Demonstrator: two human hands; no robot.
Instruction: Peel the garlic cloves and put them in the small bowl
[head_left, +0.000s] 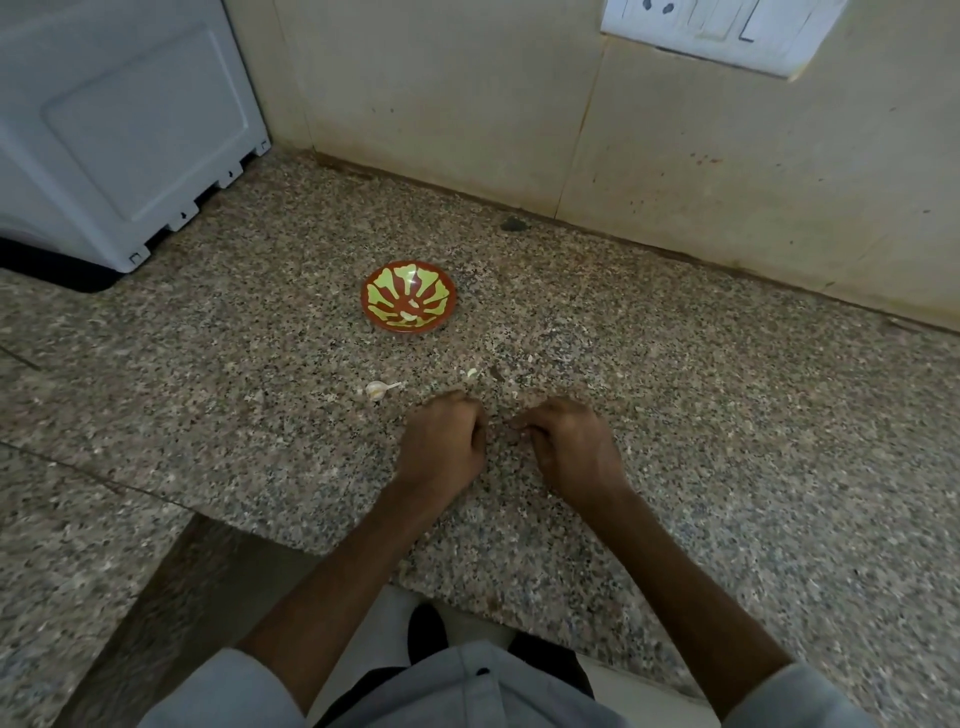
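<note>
Head, bowls: one small bowl (408, 296), mid-worktop (208, 364)
Cloves: one garlic clove (378, 389) lying loose
Hands: left hand (447, 441), right hand (569, 447), both curled; cannot tell contents

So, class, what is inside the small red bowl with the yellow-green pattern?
The small red bowl lies uncovered, its whole inside in view. One or two pale pieces, maybe peeled garlic, sit near the bottom; they blend with the pattern.
</note>
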